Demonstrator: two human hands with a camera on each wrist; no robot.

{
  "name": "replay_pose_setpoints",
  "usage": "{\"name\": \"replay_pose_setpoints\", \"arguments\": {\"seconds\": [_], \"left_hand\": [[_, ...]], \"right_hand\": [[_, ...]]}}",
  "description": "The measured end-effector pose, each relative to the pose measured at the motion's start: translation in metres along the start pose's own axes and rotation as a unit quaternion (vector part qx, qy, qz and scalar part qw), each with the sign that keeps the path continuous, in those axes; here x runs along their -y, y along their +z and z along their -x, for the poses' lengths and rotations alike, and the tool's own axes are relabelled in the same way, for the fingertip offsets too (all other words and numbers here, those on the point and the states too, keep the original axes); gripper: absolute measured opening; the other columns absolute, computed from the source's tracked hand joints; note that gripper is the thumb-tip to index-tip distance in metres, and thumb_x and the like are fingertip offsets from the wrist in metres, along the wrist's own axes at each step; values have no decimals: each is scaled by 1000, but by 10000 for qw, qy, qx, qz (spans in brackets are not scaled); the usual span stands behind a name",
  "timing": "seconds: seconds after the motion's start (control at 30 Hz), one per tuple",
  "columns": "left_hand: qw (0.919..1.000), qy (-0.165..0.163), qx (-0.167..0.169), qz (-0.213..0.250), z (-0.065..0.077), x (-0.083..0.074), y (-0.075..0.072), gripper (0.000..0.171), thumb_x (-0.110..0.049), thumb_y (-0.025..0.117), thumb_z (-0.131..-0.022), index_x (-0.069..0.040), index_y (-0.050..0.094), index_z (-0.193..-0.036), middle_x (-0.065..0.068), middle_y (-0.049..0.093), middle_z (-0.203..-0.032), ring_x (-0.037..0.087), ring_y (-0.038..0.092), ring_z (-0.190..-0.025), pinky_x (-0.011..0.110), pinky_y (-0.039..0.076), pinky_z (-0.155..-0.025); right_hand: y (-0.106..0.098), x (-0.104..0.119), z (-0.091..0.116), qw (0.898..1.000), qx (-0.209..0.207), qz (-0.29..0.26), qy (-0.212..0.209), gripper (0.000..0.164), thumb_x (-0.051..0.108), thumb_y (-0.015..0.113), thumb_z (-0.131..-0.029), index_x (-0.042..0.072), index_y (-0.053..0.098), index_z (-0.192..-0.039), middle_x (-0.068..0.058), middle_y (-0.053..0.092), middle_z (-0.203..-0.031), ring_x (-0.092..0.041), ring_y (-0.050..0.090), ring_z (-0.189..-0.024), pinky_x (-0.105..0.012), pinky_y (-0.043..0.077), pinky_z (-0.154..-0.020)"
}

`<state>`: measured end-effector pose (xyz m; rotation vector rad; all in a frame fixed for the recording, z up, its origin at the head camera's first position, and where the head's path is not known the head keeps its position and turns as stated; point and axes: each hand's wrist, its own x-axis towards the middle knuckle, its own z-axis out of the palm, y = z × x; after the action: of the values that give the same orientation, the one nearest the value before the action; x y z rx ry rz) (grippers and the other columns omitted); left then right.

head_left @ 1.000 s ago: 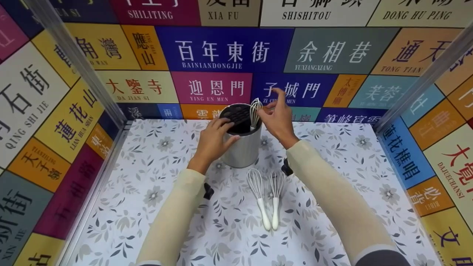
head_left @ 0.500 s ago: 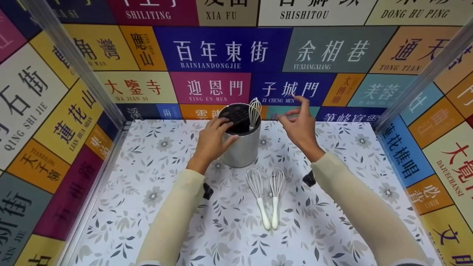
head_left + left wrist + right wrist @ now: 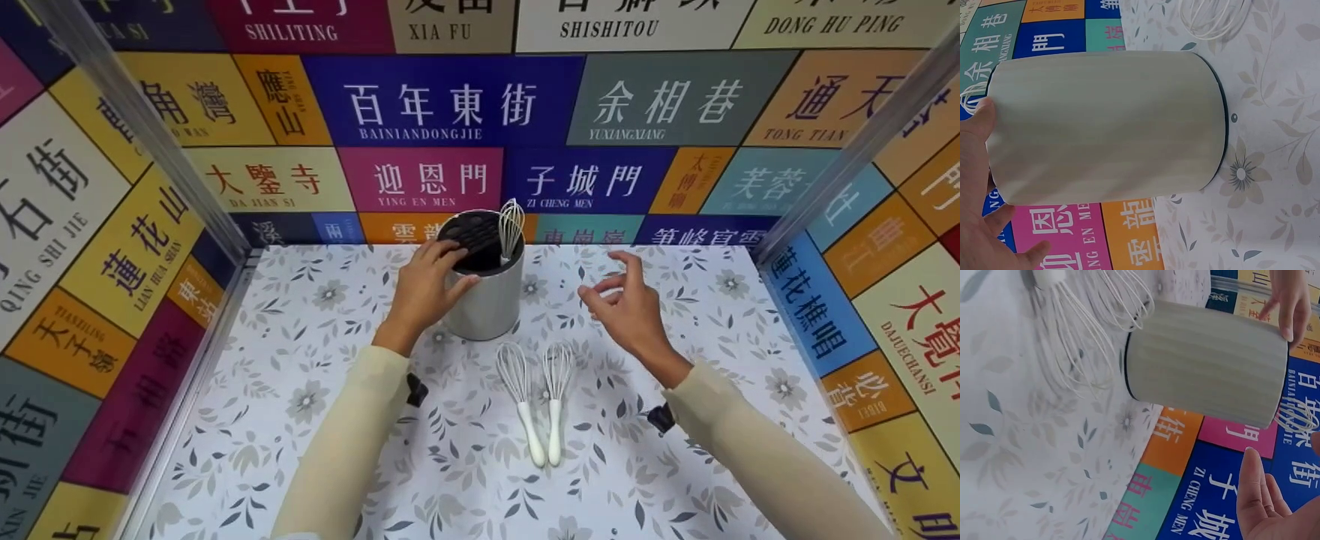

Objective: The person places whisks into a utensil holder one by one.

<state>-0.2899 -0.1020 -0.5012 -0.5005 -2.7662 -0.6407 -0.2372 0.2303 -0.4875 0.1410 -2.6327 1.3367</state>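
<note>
A pale grey cylindrical utensil holder (image 3: 486,309) with a dark inside stands upright near the back of the table. My left hand (image 3: 426,291) grips its rim, fingertips over the left side and thumb at the front. One whisk (image 3: 511,229) leans in the holder at the right, wire loops up, its handle hidden inside. In front of the holder, two whisks with white handles, a left one (image 3: 523,397) and a right one (image 3: 556,401), lie side by side, loops toward the back. To their right, my right hand (image 3: 631,311) hovers with loosely bent fingers, holding nothing.
A white tablecloth (image 3: 315,450) with grey leaves and flowers covers the table. Behind it rises a wall of coloured name panels (image 3: 442,101), with more panels on both sides and clear corner posts (image 3: 180,165) between them.
My right hand has let go of the whisk in the holder and moved right and toward the front. The left hand stays at the rim, and the two lying whisks keep their places.
</note>
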Motion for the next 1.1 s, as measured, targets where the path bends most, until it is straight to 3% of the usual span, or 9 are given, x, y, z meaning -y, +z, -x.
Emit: {"name": "replay_pose_setpoints", "arguments": {"seconds": [0.67, 1.1], "left_hand": [[9999, 58, -83, 48, 0, 1, 0, 59, -58, 59, -98, -19, 62, -142, 2, 55, -149, 29, 39, -149, 59, 38, -116], [9998, 83, -162, 54, 2, 0, 0, 58, -57, 60, -98, -19, 63, -141, 2, 56, -148, 28, 41, -148, 62, 43, -111]], "right_hand": [[50, -55, 71, 9914, 939, 16, 914, 74, 47, 74, -92, 22, 36, -150, -6, 69, -90, -17, 70, -59, -32, 56, -54], [77, -68, 98, 9866, 1035, 183, 1246, 85, 34, 79, -89, 13, 30, -155, -2, 69, -72, -15, 64, -49, -30, 52, -52]]}}
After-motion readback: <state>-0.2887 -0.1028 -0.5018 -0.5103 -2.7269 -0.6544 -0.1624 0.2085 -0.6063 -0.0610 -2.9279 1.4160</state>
